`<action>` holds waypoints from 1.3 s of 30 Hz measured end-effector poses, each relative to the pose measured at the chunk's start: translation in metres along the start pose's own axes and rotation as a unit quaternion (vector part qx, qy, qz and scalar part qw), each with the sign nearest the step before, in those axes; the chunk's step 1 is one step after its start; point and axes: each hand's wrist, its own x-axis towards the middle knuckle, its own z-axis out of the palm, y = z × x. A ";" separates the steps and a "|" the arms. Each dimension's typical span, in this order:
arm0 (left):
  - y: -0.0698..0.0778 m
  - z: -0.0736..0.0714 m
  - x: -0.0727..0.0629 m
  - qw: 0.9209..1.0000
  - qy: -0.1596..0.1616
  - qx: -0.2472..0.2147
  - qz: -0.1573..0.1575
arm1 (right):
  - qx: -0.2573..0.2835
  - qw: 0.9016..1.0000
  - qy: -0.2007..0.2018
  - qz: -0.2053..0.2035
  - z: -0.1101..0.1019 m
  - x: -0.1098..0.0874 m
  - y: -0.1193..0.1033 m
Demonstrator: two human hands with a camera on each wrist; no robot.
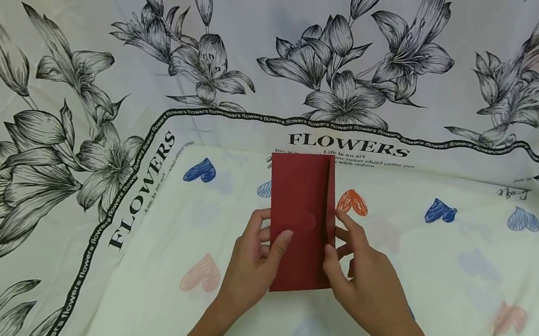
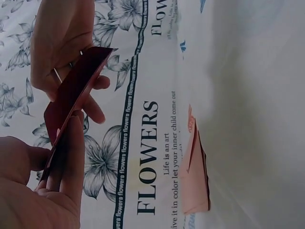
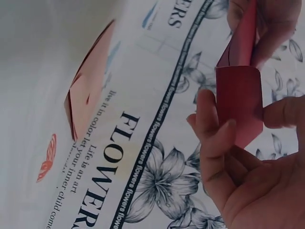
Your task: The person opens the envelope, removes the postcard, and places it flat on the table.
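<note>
A folded piece of red paper (image 1: 299, 223) is held upright above the cloth, with a narrow fold along its right side. My left hand (image 1: 256, 259) pinches its left edge, thumb on the near face and fingers behind. My right hand (image 1: 368, 285) grips the folded right edge between thumb and fingertips. In the right wrist view the red paper (image 3: 239, 102) shows a bent-over panel between the right thumb and fingers. Seen from the left wrist, the red paper (image 2: 76, 90) appears nearly edge-on.
A pale pink folded paper (image 2: 194, 176) lies on the cloth, seen in both wrist views; I cannot make it out in the head view. The white tablecloth (image 1: 138, 285) carries hearts, lettering and black flower drawings, with wrinkles at the right.
</note>
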 end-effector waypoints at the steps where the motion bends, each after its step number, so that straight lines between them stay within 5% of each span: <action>1: 0.000 -0.001 0.000 1.000 0.000 -0.003 0.000 | 0.011 1.000 -0.001 0.003 -0.001 -0.001 0.001; 15: -0.001 -0.009 0.003 0.999 -0.010 -0.049 -0.006 | 0.078 0.993 0.081 -0.035 -0.012 -0.002 0.011; 27: -0.002 -0.014 0.003 0.997 -0.016 -0.076 0.000 | 0.156 0.985 0.059 -0.046 -0.013 0.003 0.020; 30: -0.002 -0.015 0.003 0.995 -0.019 -0.096 -0.002 | 0.256 0.966 0.017 -0.022 -0.016 0.004 0.023; 35: -0.002 -0.016 0.003 0.993 -0.024 -0.119 -0.009 | 0.395 0.918 -0.028 0.012 -0.021 0.009 0.024; 39: -0.002 -0.016 0.002 0.992 -0.029 -0.124 -0.010 | 0.418 0.907 -0.040 0.019 -0.022 0.011 0.027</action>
